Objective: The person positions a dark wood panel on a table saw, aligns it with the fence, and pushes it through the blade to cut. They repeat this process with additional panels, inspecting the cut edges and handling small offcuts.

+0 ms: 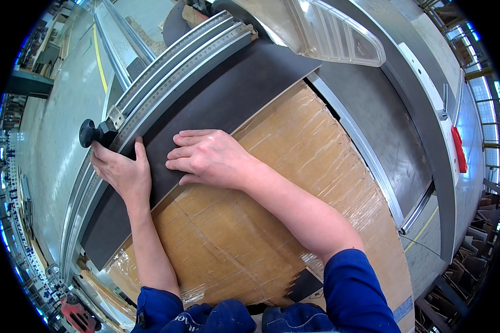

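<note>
A long dark brown board (239,86) lies slantwise along a metal fence (175,91) with a ruler scale. On the fence sits a sliding stop with a black knob (88,133). My left hand (125,169) straddles the fence at this stop, its fingers under the knob on the outer side and its thumb on the board side. My right hand (208,158) rests on the board with its fingers stretched out and slightly bent, holding nothing. Under the board and my forearms is a large tan sheet (316,161) wrapped in wrinkled clear film.
A clear plastic saw guard (344,36) overhangs the board's far right end. To the right are a grey metal machine table (372,100), its metal edge rail (366,150) and a red handle-like piece (459,150). Stacked panels (483,238) stand at the lower right.
</note>
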`<state>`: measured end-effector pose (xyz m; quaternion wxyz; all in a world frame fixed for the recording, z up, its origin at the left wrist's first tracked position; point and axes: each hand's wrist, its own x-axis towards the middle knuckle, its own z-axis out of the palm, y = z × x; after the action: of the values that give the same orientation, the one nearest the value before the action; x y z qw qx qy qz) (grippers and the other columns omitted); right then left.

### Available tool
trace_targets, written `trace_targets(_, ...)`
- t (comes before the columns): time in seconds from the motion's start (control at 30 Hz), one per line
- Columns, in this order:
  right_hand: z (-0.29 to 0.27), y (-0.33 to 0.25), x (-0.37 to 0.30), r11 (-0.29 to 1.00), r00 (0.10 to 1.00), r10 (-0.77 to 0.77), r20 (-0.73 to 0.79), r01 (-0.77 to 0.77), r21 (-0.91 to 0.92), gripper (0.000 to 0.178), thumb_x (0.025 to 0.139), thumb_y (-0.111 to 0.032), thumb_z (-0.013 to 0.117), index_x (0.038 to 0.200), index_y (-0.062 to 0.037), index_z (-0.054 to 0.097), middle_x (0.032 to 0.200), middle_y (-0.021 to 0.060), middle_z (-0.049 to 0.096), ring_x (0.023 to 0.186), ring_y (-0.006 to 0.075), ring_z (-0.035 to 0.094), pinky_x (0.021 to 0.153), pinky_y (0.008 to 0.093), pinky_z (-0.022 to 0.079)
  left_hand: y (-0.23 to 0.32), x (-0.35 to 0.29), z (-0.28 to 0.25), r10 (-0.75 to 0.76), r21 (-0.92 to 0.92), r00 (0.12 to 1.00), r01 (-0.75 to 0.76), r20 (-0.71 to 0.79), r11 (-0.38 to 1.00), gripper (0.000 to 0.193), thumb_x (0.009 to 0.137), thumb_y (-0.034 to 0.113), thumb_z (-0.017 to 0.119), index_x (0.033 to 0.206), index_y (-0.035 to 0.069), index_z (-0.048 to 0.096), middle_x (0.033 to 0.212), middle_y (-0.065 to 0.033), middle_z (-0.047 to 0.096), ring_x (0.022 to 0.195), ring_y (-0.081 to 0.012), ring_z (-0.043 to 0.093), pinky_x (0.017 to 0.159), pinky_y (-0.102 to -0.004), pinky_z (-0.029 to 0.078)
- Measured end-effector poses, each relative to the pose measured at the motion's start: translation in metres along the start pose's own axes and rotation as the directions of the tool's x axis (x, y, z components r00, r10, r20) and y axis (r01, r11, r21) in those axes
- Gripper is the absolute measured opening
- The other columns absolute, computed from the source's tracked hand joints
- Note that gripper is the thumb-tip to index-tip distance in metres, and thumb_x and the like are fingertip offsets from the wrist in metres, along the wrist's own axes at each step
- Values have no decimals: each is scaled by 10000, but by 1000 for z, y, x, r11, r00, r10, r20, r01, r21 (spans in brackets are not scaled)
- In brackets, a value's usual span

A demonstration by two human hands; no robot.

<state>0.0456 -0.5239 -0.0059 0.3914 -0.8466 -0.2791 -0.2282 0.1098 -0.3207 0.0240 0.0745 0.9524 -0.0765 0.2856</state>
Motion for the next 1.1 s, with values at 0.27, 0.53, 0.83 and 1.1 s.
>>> trace_targets(0.27, 0, 0, 1, 1000, 1000, -2, 4, 2, 2, 406, 661, -245, 850, 1033, -100, 773, 1084, 36, 756, 1128, 266, 683, 1056, 378, 529, 0, 0, -1, -4, -2, 1000, 4, 1, 1000, 958, 848, 302, 802, 1520, -74, 232, 1351, -265, 412, 1319, -422, 401, 1145, -530, 278)
trace_targets(0.53, 1, 2, 0, 1000, 1000, -1, -1, 1, 7, 402, 655, -237, 858, 1022, -96, 771, 1085, 32, 756, 1120, 264, 688, 1047, 373, 534, 1, -1, -3, -12, -10, 1000, 12, -2, 1000, 951, 841, 302, 805, 1518, -68, 250, 1353, -261, 425, 1313, -418, 416, 1133, -530, 294)
trace_targets(0.83, -1, 0, 2, 1000, 1000, 17, 3, -17, 18, 431, 612, -249, 878, 1000, -97, 771, 1082, 24, 756, 1125, 259, 690, 1038, 368, 537, 0, 0, -3, -21, 4, 1000, 21, -6, 1000, 929, 839, 305, 808, 1505, -65, 276, 1343, -260, 439, 1303, -421, 426, 1101, -525, 324)
trace_targets(1.1, 0, -2, 4, 999, 1000, 23, 12, -22, -29, 473, 616, -272, 873, 1039, -96, 757, 1108, 25, 749, 1145, 272, 681, 1040, 374, 531, 1, 0, -4, -10, -10, 1000, 9, -6, 1000, 927, 843, 285, 803, 1507, -74, 264, 1336, -270, 439, 1291, -425, 429, 1106, -523, 314)
